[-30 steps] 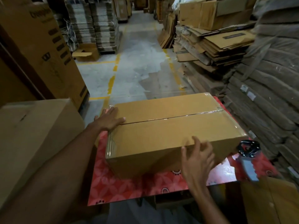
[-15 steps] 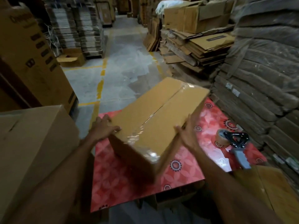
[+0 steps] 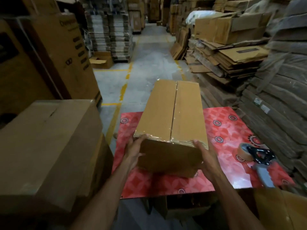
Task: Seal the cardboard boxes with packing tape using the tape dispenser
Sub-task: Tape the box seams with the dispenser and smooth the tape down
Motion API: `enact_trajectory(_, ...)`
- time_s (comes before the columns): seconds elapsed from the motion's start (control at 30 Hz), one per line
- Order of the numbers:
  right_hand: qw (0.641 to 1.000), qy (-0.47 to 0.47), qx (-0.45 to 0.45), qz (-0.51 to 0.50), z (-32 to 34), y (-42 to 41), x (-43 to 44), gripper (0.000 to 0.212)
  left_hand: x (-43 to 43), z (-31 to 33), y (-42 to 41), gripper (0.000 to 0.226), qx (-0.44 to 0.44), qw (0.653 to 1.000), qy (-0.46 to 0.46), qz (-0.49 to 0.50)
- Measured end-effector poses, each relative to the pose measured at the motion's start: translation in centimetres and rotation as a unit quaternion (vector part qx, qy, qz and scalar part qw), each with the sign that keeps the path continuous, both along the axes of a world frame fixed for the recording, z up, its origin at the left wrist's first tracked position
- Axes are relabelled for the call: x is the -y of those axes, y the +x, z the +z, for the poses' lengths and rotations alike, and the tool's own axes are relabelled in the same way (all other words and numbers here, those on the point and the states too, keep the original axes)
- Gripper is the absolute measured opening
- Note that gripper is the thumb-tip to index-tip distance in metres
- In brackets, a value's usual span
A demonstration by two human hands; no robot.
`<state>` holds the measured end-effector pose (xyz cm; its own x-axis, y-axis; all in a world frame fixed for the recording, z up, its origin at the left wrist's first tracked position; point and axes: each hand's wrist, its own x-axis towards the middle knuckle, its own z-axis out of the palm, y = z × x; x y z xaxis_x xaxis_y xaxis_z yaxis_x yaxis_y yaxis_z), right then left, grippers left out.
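A long cardboard box [image 3: 172, 117] lies lengthwise away from me on the red patterned table [image 3: 227, 130]. Clear tape covers its centre seam and near top edge. My left hand [image 3: 134, 150] grips the near left corner of the box and my right hand [image 3: 206, 155] grips the near right corner, both at its near end face. The tape dispenser [image 3: 255, 156], with a black frame, grey handle and brown tape roll, lies on the table to the right of my right hand, untouched.
A large closed cardboard box [image 3: 49, 146] stands close on my left. Tall stacks of flattened cardboard [image 3: 279, 97] rise on the right. Printed cartons [image 3: 63, 52] stand at the left. A concrete aisle [image 3: 146, 60] with yellow lines runs ahead.
The box has been turned from lying crosswise to pointing away from me. Both hands shifted from its sides to its near end corners.
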<state>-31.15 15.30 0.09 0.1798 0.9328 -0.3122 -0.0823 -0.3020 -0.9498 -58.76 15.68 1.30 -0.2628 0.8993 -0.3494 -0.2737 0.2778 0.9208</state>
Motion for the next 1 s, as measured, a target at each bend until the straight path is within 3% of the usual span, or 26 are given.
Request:
enact_trajectory(0.1, 0.997, 0.061, -0.036, 0.028, 3.0, -3.6, 0.3, 0.084, 1.4, 4.8, -3.6, 0.085, -0.036, 0.997, 0.046, 0.045)
enact_trajectory(0.2, 0.985, 0.148, -0.062, 0.066, 7.6, -9.3, 0.0, 0.061, 3.5, 11.3, -8.2, 0.040, -0.074, 0.986, 0.105, 0.106)
enact_trajectory(0.3, 0.972, 0.197, -0.064, 0.115, 12.1, -15.9, 0.2, 0.067, 7.3, 17.1, -13.6, 0.014, -0.097, 0.969, 0.151, 0.169)
enact_trajectory(0.5, 0.943, 0.237, -0.042, 0.229, 17.7, -28.6, 2.8, 0.084, 16.9, 22.2, -23.2, 0.052, -0.133, 0.935, 0.144, 0.297)
enact_trajectory(0.57, 0.932, 0.245, -0.028, 0.265, 18.6, -32.4, 4.2, 0.073, 20.0, 22.6, -25.6, 0.047, -0.117, 0.927, 0.129, 0.332)
enact_trajectory(0.67, 0.920, 0.225, -0.024, 0.321, 19.3, -37.3, 6.6, 0.065, 23.8, 22.7, -28.7, 0.022, -0.099, 0.923, 0.096, 0.358)
enact_trajectory(0.73, 0.911, 0.218, -0.034, 0.348, 19.2, -39.6, 8.1, 0.057, 25.7, 22.4, -30.5, 0.024, -0.099, 0.919, 0.080, 0.372)
enact_trajectory(0.87, 0.898, 0.205, -0.040, 0.387, 18.6, -43.1, 10.2, 0.053, 27.6, 21.7, -33.6, 0.043, -0.094, 0.916, 0.066, 0.385)
enact_trajectory(1.0, 0.904, 0.189, -0.007, 0.385, 16.9, -44.8, 11.4, 0.055, 27.7, 18.2, -35.9, 0.083, -0.107, 0.902, 0.099, 0.405)
